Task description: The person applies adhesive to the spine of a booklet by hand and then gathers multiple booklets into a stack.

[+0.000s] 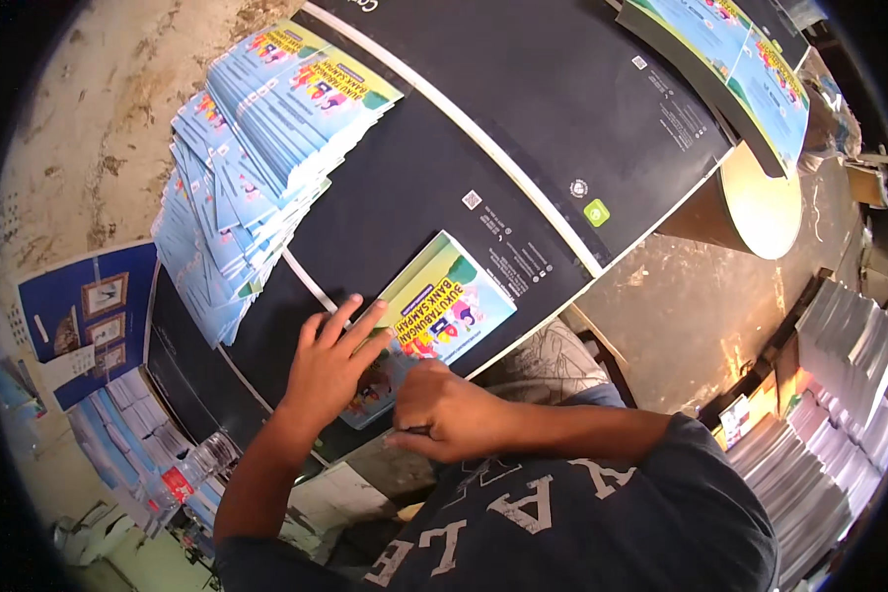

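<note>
A thin booklet (459,301) with a yellow, green and light-blue illustrated cover lies on the black sheeted table. Its lower part runs in shadow under my hands. My left hand (331,365) rests with spread fingers at the booklet's left edge. Closed into a fist, my right hand (439,409) presses against the booklet's lower right side. Something small and dark shows at that fist, but I cannot make out what it is. Left of the hands, a large fanned pile of matching booklets (286,118) leans over in overlapping layers.
Black printed sheets (523,109) with white borders cover the table. More printed sheets (760,74) lie at the far right corner, above a large cardboard tube (760,207). Paper stacks (809,464) stand at the lower right. A plastic bottle (197,469) is at lower left.
</note>
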A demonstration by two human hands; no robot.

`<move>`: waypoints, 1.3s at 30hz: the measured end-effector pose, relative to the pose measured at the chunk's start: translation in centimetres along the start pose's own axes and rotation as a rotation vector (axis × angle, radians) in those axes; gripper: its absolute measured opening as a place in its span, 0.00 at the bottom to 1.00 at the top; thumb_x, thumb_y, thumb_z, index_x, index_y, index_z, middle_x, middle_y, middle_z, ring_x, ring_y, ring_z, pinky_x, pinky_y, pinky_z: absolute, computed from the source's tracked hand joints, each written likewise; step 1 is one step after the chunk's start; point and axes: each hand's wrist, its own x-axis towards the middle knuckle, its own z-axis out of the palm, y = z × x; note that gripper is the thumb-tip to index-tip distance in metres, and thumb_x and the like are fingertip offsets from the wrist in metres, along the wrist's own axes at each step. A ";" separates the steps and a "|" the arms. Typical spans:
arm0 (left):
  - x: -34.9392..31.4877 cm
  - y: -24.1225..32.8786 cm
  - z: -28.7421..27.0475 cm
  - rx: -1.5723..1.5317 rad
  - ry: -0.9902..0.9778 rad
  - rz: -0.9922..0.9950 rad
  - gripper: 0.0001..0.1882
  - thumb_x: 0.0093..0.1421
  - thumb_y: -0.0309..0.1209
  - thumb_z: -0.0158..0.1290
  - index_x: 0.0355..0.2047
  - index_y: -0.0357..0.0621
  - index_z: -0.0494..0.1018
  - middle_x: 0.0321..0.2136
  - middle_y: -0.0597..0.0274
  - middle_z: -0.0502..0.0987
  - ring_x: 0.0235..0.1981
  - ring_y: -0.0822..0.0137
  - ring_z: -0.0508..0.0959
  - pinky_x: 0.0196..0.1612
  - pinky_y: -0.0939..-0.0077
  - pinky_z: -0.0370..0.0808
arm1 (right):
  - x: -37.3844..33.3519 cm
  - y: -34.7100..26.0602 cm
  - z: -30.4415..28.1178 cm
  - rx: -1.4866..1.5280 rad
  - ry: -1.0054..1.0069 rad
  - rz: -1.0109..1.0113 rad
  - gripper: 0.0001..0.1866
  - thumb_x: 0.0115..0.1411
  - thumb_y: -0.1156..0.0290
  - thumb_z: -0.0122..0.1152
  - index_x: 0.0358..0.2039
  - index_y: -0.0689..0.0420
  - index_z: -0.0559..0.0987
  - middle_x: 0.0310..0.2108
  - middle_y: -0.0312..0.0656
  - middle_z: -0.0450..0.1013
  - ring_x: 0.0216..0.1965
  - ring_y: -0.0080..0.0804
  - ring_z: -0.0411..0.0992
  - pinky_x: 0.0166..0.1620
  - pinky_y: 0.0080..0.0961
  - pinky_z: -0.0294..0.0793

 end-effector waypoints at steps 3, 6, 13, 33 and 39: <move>1.2 -0.4 -0.1 0.086 -0.061 0.061 0.23 0.58 0.31 0.51 0.56 0.52 0.71 0.67 0.66 0.61 0.67 0.56 0.60 0.61 0.53 0.59 | 0.9 -0.4 -1.1 0.005 -0.113 0.025 0.19 0.54 0.60 0.69 0.17 0.56 0.70 0.20 0.41 0.67 0.29 0.44 0.69 0.41 0.36 0.65; 0.5 -0.4 0.8 0.022 0.074 0.068 0.29 0.57 0.32 0.54 0.61 0.58 0.68 0.67 0.70 0.60 0.68 0.57 0.59 0.62 0.52 0.60 | 3.8 -4.9 -4.6 0.355 0.038 -0.122 0.20 0.49 0.60 0.71 0.16 0.55 0.69 0.18 0.39 0.66 0.26 0.43 0.68 0.36 0.36 0.65; 2.6 0.4 -1.3 -0.047 -0.224 -0.061 0.33 0.52 0.30 0.58 0.61 0.60 0.69 0.67 0.68 0.61 0.68 0.51 0.59 0.63 0.45 0.58 | -1.5 0.9 -4.7 0.016 0.038 -0.019 0.13 0.46 0.70 0.66 0.15 0.53 0.69 0.18 0.36 0.66 0.24 0.39 0.67 0.35 0.35 0.65; 1.6 0.5 -0.9 -0.084 -0.232 -0.080 0.39 0.43 0.38 0.68 0.59 0.56 0.71 0.68 0.63 0.60 0.70 0.50 0.54 0.66 0.47 0.54 | -2.1 0.9 -9.4 0.048 -0.131 0.030 0.12 0.49 0.66 0.69 0.19 0.54 0.74 0.22 0.40 0.71 0.30 0.41 0.72 0.41 0.38 0.68; 1.6 -0.5 -0.7 -0.224 -0.214 -0.098 0.43 0.43 0.39 0.68 0.62 0.57 0.68 0.68 0.65 0.60 0.71 0.55 0.53 0.68 0.47 0.54 | -5.3 -0.3 -7.7 -0.043 0.165 0.070 0.11 0.62 0.64 0.59 0.31 0.59 0.79 0.34 0.41 0.77 0.45 0.45 0.74 0.59 0.52 0.63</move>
